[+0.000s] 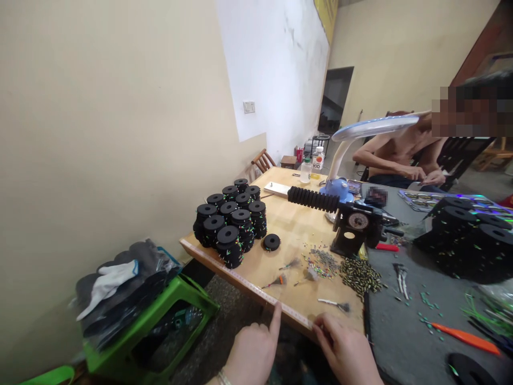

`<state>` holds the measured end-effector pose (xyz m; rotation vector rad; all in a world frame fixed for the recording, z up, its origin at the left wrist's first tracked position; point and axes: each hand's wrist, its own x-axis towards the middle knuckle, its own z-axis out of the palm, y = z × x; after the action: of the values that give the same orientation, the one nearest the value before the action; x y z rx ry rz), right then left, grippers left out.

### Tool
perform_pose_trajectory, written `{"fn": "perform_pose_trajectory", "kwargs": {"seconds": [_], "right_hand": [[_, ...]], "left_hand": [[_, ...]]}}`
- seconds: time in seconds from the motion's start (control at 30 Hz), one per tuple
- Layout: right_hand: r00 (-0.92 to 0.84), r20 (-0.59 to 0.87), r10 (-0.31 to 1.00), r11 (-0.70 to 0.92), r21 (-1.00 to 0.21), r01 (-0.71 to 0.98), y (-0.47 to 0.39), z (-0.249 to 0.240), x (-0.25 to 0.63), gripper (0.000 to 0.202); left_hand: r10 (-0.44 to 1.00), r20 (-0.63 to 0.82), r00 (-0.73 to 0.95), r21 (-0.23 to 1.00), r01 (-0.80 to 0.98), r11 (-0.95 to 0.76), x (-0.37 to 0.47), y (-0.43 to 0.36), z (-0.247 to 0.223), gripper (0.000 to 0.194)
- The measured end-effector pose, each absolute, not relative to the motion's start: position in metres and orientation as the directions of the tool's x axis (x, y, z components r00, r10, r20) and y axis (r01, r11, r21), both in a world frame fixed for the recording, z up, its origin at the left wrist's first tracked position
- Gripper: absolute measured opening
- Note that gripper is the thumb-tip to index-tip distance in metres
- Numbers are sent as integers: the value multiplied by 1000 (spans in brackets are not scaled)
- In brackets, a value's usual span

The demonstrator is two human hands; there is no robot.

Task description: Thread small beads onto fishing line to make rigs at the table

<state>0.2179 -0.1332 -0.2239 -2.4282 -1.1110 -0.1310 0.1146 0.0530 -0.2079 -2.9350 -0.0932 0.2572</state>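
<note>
My left hand (252,350) is at the table's front edge, index finger stretched out onto a measuring tape (256,291) fixed along that edge. Its other fingers are curled, and nothing shows in them. To the right, my right hand (347,347) rests at the same edge with thumb and fingertips together by the tape; anything between them is too small to make out. Just beyond the hands lie a white-handled brush (334,304) and an orange-banded tuft of bristles (276,281). Small beads (323,262) and a heap of brass-coloured pieces (359,276) are farther back.
Stacked black foam spools (228,235) stand at left, a single spool (271,242) beside them. Behind are a black clamp device (352,224) and a blue lamp (337,187). An orange tool (465,338) lies on the grey mat (395,342). A co-worker (412,155) sits beyond.
</note>
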Motion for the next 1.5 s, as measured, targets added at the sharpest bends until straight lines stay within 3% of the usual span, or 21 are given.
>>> {"fn": "perform_pose_trajectory", "kwargs": {"seconds": [0.8,1.2,1.5], "right_hand": [[675,266,688,-567,-384,729,-134,-229,216,21],[658,306,689,-537,-394,746,-133,-227,218,20],[685,275,675,-555,-422,717,-133,-226,215,19]], "left_hand": [[77,-172,982,-170,48,-984,116,52,-208,73],[47,-74,996,-208,31,-978,111,54,-220,71],[66,-132,989,-127,49,-991,115,56,-219,73]]}}
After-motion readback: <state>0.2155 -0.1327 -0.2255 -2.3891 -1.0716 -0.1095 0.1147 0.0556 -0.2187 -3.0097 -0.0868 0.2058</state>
